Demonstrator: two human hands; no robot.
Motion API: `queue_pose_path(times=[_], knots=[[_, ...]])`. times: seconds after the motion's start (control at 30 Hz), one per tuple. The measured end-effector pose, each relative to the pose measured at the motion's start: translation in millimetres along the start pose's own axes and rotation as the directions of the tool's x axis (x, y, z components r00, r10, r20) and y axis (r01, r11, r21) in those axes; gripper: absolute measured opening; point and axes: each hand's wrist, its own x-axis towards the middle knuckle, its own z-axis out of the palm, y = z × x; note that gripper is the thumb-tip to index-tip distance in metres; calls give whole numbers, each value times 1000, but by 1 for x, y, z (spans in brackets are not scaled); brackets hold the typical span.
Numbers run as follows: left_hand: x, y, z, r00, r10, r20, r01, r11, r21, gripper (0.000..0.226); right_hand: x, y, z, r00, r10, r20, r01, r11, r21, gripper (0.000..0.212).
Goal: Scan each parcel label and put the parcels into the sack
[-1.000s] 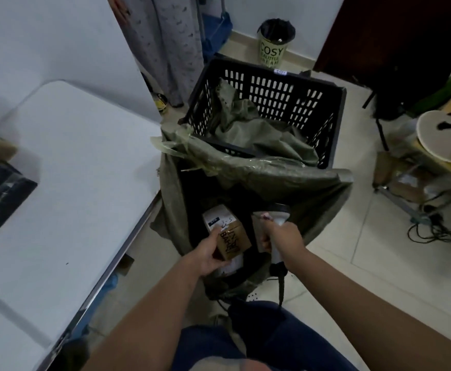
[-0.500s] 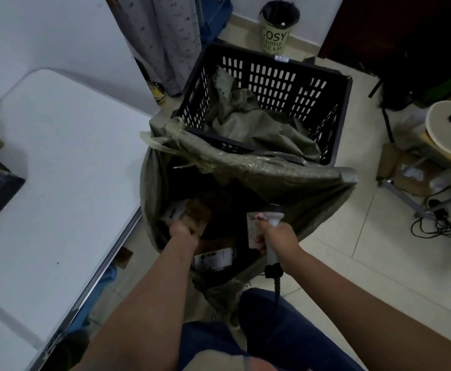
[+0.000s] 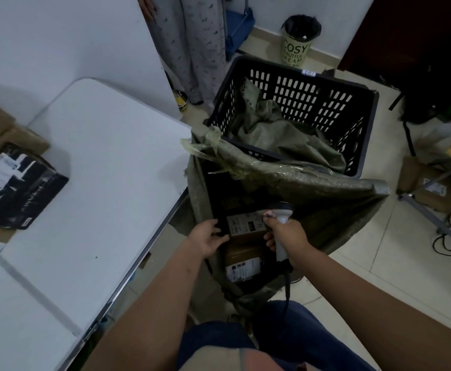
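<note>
Looking down from the head view, the green sack [image 3: 312, 183] hangs open in the middle of the frame with its mouth draped over the near rim of a black slotted basket [image 3: 299, 89] behind it. The right hand [image 3: 288, 234] has its grip curled around the handle of a white barcode scanner [image 3: 281, 223], head pointing up the frame over the sack opening, cable trailing down toward the lower middle. The left hand [image 3: 208, 236] sits at the left edge of the sack mouth, fingers loosely spread and holding nothing that I can see, fingertips right beside the top parcel. Two parcels are down inside the sack: one brown box with a white label [image 3: 245, 223] between the two hands, and another labelled box [image 3: 241, 263] lower in the frame, below the first. Over on the left edge of the frame a black-wrapped parcel [image 3: 18, 188] with white labels still lies on the white desk [image 3: 98, 183], well apart from the sack. More green sack fabric is bunched inside the basket. At the top of the frame there's a small bin [image 3: 298, 41] with COSY printed on it, standing on the tiled floor [image 3: 379, 263], and some cables at the right edge.
</note>
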Motion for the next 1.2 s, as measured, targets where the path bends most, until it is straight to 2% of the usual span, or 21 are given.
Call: queue_pose_path(times=[0.17,0.3,0.4,0.53,0.77,0.83,0.9,0.97,1.03,1.13,1.2], knots=[[-31,38,-40,993,19,114,-25,998,49,48,-18,-23,49,998,-63,-13,62,996,-60,26],[-60,78,-97,984,98,146,-110,991,78,35,-39,-45,115,991,-129,26,130,990,-62,27],[-87,109,-156,979,185,83,-196,970,146,31,-60,-61,175,977,-198,75,204,974,-97,28],[-114,135,-243,956,292,-6,-280,923,266,27,-82,-77,253,948,-236,211,255,965,-68,22],[-132,161,-369,853,498,-156,-400,816,417,27,-111,-89,361,902,-278,329,330,937,-112,24],[-129,168,-394,768,619,-164,-410,673,616,30,-116,-91,383,898,-279,340,338,932,-127,25],[-126,179,-413,638,762,-111,-322,395,861,34,-121,-95,401,896,-282,343,346,927,-141,25],[-120,196,-425,560,828,-11,-200,148,969,44,-125,-99,414,898,-284,336,352,922,-161,24],[-112,216,-431,569,821,50,-88,0,996,57,-125,-102,425,903,-282,324,349,921,-172,23],[-96,243,-432,672,741,7,69,-72,995,69,-120,-104,433,913,-275,302,331,932,-149,24],[-85,252,-428,706,708,9,114,-126,986,72,-114,-107,434,924,-271,271,318,936,-149,24]])
